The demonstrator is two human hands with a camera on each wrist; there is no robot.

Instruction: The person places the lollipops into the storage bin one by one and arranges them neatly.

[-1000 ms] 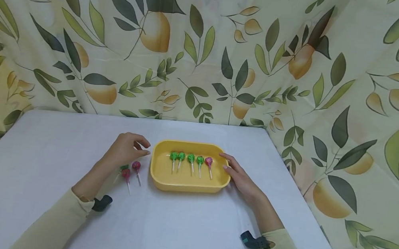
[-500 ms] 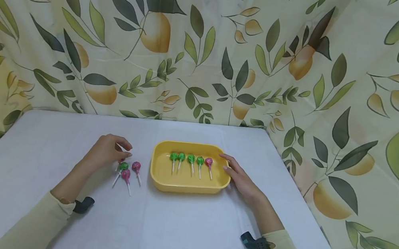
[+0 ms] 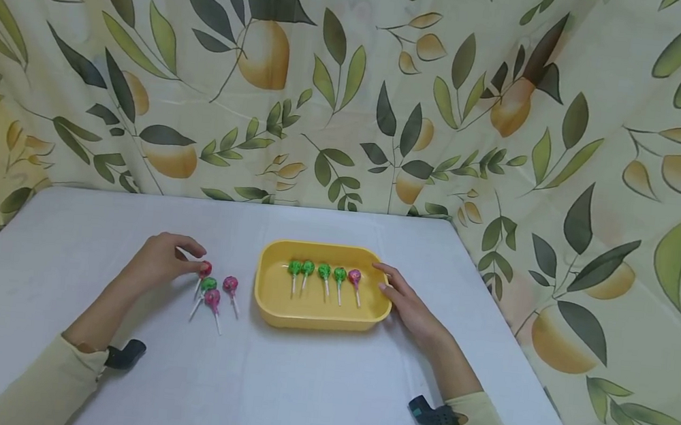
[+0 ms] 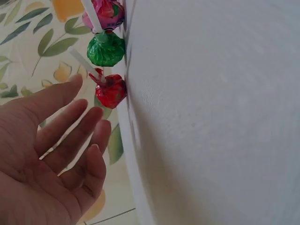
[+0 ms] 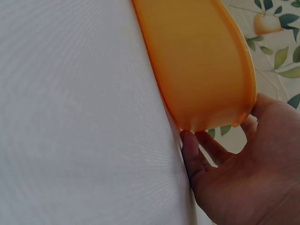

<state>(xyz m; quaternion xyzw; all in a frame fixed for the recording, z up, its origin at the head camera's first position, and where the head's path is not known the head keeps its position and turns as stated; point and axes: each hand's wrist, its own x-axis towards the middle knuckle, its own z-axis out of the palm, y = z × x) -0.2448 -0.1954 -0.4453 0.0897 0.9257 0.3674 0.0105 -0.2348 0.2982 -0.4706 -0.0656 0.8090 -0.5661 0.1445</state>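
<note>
My left hand [image 3: 153, 263] is beside a red lollipop [image 3: 205, 269] on the table. In the left wrist view its fingers are loosely bent, with a small gap between them and the red lollipop [image 4: 110, 91]. A green lollipop [image 3: 208, 284] and two pink lollipops, one at the front [image 3: 212, 298] and one to the right [image 3: 231, 285], lie close by. My right hand [image 3: 414, 308] holds the right end of a yellow tray [image 3: 311, 320], thumb and forefinger over its rim. In the right wrist view other fingers touch the tray's lower edge [image 5: 201, 119].
Inside the tray several green lollipops [image 3: 324, 270] and one pink lollipop [image 3: 355, 277] stand in a row, sticks toward me. A white cloth [image 3: 299, 386] covers the table. Behind it hangs a fruit-and-leaf patterned curtain [image 3: 335, 143].
My left hand has moved left and slightly down from beside the tray, past the loose lollipops, uncovering the green and red ones. My right hand and the tray stay put.
</note>
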